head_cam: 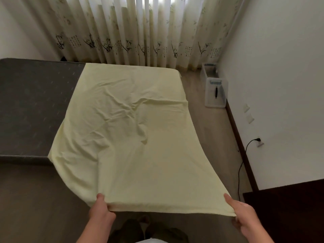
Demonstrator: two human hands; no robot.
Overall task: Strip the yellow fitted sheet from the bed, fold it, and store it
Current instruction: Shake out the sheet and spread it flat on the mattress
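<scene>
1. Pale yellow cotton, the fitted sheet lies in a long folded panel across the right part of the mattress, its far end flat on the bed near the curtains and its near end lifted off the mattress's front edge toward the person.
2. Creases gather around the sheet's middle, with one deeper pucker just right of centre; the near stretch is smoother and pulled taut.
3. At the sheet's near left corner, the left hand pinches the hem, thumb on top of the cloth and fingers curled under it.
4. At the sheet's near right corner, the right hand grips the hem the same way, thumb on top, fingers tucked beneath.
5. Left of the sheet, the dark grey mattress top lies bare, with small pale flecks in its fabric.
6. Beyond the sheet's far end hang pleated cream curtains printed with dark bamboo sprigs.
7. Right of the sheet, on the wooden floor by the white wall, stand two clear plastic storage bins, one behind the other.
8. Further right of the sheet, a black cable runs down from a wall socket to the floor, beside a dark wooden cabinet top near the right hand.
</scene>
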